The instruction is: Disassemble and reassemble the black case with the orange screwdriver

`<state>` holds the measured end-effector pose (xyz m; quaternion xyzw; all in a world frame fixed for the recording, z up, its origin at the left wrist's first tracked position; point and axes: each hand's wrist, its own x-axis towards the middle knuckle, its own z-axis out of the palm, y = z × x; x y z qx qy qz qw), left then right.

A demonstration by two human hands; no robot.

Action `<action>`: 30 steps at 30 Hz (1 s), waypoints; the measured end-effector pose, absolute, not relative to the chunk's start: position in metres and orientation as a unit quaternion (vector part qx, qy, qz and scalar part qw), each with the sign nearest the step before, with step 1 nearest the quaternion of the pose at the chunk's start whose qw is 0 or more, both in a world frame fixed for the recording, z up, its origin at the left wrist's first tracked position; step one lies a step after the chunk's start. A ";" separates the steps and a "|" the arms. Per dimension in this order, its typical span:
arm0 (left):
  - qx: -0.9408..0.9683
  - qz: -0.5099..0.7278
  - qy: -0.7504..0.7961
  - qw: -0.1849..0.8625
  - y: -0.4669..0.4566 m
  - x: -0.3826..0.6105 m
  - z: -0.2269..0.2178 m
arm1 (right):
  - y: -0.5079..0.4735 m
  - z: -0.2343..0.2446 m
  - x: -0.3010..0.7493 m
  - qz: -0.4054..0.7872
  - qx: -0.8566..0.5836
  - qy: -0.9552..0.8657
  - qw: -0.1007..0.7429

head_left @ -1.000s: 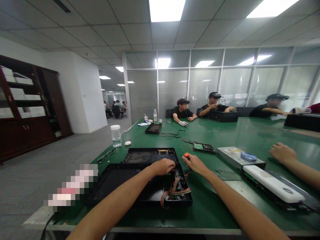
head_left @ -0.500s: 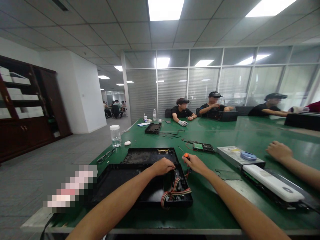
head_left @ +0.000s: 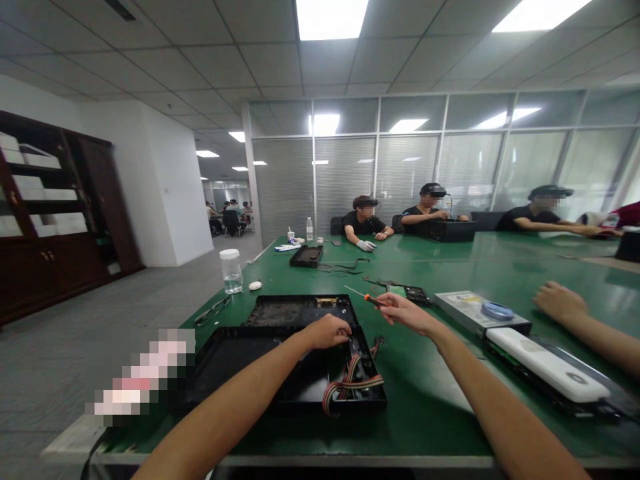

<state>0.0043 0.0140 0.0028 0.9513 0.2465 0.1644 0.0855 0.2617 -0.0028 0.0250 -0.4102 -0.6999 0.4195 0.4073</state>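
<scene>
An open black device case (head_left: 260, 373) lies on the green table (head_left: 440, 413) in front of me, with a striped ribbon cable (head_left: 350, 383) coming out at its right end. My left hand (head_left: 327, 331) is closed and rests on the case's far right edge; I cannot make out whether it holds anything. Raised above the table to the right of the case, my right hand (head_left: 406, 312) grips a small orange-handled screwdriver (head_left: 367, 298), its tip pointing left.
A second black tray (head_left: 295, 311) lies behind the case. A circuit board (head_left: 413, 292), a silver drive (head_left: 470, 310) and a white device (head_left: 545, 365) lie to the right, near another person's hand (head_left: 557, 300). A jar (head_left: 231, 271) stands at left. Several people sit at the far end.
My right hand has lifted the screwdriver up and to the right, away from the case, turning its tip to point left. My left hand has stayed on the case.
</scene>
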 end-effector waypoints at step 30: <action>0.950 0.152 0.258 0.091 0.013 0.006 0.005 | -0.022 0.033 0.234 0.017 -0.467 -0.764 0.446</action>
